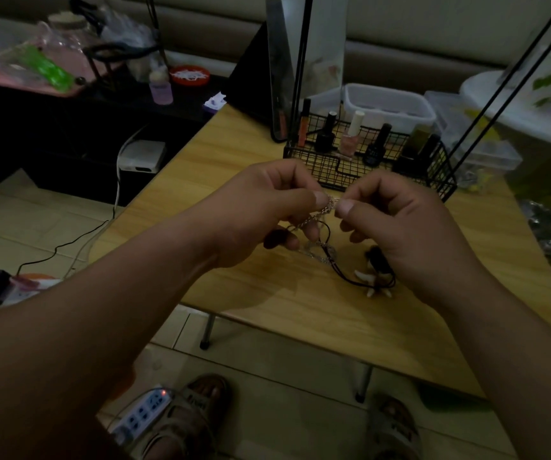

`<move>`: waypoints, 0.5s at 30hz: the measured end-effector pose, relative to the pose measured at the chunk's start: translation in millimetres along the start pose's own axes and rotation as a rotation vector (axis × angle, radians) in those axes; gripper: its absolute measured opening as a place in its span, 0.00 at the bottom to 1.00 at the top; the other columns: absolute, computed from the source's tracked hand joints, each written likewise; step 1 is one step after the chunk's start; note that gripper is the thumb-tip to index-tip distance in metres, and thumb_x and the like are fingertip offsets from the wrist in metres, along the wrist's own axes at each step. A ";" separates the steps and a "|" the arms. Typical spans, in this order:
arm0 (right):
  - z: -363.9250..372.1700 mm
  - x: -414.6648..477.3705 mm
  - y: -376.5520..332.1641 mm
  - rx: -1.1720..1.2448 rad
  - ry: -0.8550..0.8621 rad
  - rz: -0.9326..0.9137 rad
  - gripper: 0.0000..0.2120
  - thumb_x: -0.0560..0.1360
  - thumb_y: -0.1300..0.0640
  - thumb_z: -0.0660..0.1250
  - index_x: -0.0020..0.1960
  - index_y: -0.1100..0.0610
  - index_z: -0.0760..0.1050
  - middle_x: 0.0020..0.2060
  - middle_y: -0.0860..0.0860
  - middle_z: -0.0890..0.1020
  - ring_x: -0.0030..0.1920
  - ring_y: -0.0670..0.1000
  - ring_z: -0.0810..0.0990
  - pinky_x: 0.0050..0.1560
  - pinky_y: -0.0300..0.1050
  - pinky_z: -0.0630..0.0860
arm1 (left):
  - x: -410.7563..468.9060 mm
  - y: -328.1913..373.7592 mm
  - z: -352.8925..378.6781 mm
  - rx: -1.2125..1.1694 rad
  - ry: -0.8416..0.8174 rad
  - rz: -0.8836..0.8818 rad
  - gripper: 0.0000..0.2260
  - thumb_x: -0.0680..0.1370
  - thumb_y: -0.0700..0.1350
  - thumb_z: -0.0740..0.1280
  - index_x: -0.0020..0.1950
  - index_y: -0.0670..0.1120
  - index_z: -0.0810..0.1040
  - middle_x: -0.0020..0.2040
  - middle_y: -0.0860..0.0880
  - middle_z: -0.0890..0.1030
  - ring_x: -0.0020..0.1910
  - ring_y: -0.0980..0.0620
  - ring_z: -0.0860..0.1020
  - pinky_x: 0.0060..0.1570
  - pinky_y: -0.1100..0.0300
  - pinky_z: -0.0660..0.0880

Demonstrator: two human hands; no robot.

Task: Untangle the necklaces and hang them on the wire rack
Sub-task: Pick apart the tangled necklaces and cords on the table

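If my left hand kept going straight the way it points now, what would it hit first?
Probably the right hand: the left hand points toward it, and both pinch the thin silver chain necklace with thumbs nearly touching. Depth is unclear.

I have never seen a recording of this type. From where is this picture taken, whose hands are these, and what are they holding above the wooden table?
There is no machine here. A person wears one wide-angle camera on the head, and it looks forward and down, so you see their own arms and, at the bottom, their sandalled feet on the floor.

The left hand and the right hand each pinch a thin silver chain between thumb and fingers, close together. A black cord necklace is tangled with it. The cord's lower part, with white tooth-shaped pendants, lies on the table.

Behind the hands stands a black wire rack, whose basket holds small bottles, probably nail polish.
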State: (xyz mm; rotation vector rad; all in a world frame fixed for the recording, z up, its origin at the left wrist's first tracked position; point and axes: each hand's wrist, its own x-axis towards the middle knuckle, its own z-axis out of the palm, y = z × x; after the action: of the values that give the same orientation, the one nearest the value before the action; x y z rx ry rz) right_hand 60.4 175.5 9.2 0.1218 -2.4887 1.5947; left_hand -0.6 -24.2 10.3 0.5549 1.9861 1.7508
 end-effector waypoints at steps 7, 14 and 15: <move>5.2 2.1 2.2 -0.008 0.000 0.043 0.02 0.77 0.61 0.72 0.46 0.58 0.79 0.41 0.59 0.82 0.39 0.53 0.82 0.37 0.38 0.78 | 1.0 -2.7 6.7 0.026 -0.024 -0.042 0.02 0.83 0.38 0.67 0.54 0.42 0.75 0.39 0.43 0.84 0.32 0.49 0.79 0.32 0.54 0.72; 2.6 1.3 3.7 -0.003 -0.023 0.049 0.03 0.77 0.59 0.72 0.46 0.57 0.80 0.39 0.56 0.83 0.39 0.51 0.82 0.39 0.39 0.79 | -0.3 0.5 3.0 0.095 -0.081 -0.065 0.03 0.84 0.43 0.67 0.56 0.45 0.79 0.40 0.45 0.84 0.36 0.49 0.84 0.32 0.57 0.72; 1.7 1.6 4.0 0.012 -0.029 0.059 0.03 0.78 0.59 0.72 0.46 0.57 0.80 0.39 0.54 0.83 0.39 0.50 0.82 0.40 0.39 0.79 | -1.2 1.4 2.1 0.103 -0.082 -0.059 0.04 0.84 0.44 0.67 0.56 0.44 0.78 0.41 0.44 0.85 0.36 0.49 0.84 0.31 0.58 0.73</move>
State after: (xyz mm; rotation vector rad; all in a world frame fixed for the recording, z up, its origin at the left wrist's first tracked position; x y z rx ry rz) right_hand 58.0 175.6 5.3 0.0738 -2.5273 1.6426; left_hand 1.6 -23.0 11.5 0.5862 2.0229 1.5732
